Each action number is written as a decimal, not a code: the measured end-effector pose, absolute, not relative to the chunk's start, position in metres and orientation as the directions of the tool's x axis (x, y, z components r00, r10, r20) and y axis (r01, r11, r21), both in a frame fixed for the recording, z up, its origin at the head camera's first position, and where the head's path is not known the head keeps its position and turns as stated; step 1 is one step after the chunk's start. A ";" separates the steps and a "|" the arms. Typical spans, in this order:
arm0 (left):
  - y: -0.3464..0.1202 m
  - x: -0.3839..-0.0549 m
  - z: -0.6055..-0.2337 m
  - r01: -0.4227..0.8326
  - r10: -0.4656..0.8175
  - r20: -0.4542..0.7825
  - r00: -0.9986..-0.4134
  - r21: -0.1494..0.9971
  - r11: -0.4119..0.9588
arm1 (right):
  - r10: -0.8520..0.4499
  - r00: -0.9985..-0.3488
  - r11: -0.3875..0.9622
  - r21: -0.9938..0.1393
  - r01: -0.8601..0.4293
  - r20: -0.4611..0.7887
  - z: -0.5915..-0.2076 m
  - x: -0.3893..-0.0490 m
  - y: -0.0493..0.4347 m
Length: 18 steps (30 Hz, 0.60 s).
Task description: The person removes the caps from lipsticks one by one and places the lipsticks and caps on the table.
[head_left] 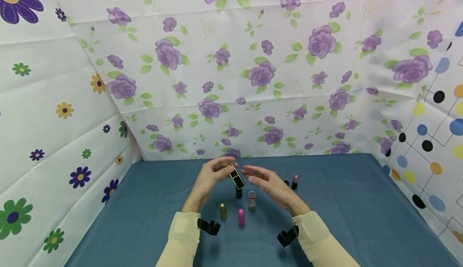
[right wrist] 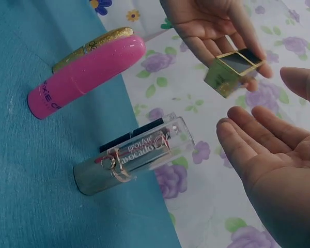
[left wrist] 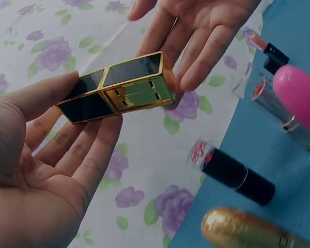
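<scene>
My left hand (head_left: 211, 176) pinches a square black lipstick tube with gold edges (left wrist: 111, 88) between thumb and fingers, tilted in the air above the table. Close beside it my right hand (head_left: 271, 182) is raised with its fingers extended and nothing in it, apart from the tube in the right wrist view. Below the hands stand a gold lipstick (head_left: 223, 211), a bright pink tube (head_left: 241, 218), a clear-topped lip tube (head_left: 252, 202) and a black tube with a clear top (left wrist: 237, 175).
At the right, past my right hand, an uncapped coral lipstick (head_left: 295, 181) stands beside a small black piece (head_left: 286, 183), partly hidden. Blue cloth (head_left: 144, 218) covers the table. A flowered sheet (head_left: 246, 98) hangs behind it, with patterned sheets on both sides.
</scene>
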<state>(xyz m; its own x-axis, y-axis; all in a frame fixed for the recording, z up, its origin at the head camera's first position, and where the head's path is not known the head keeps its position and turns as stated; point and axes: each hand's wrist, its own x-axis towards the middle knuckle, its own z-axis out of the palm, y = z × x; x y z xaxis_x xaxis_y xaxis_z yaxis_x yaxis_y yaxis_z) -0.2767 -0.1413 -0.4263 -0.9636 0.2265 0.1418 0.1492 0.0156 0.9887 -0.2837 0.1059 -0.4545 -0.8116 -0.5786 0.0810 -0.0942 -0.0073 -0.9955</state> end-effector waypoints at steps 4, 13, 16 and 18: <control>-0.133 -0.276 -0.424 0.168 0.231 0.168 -0.958 0.986 -0.020 | -0.576 -0.814 -0.015 -0.997 -0.077 0.072 -0.453 -0.283 0.104; -0.119 -0.275 -0.422 0.223 0.235 0.214 -0.948 0.975 0.010 | -0.542 -0.838 0.012 -0.996 -0.084 0.064 -0.445 -0.277 0.099; -0.117 -0.274 -0.419 0.230 0.238 0.215 -0.947 0.972 0.036 | -0.537 -0.840 0.010 -0.996 -0.094 0.073 -0.442 -0.276 0.097; -0.115 -0.275 -0.418 0.229 0.237 0.214 -0.948 0.973 0.039 | -0.532 -0.844 0.003 -0.996 -0.088 0.073 -0.441 -0.276 0.097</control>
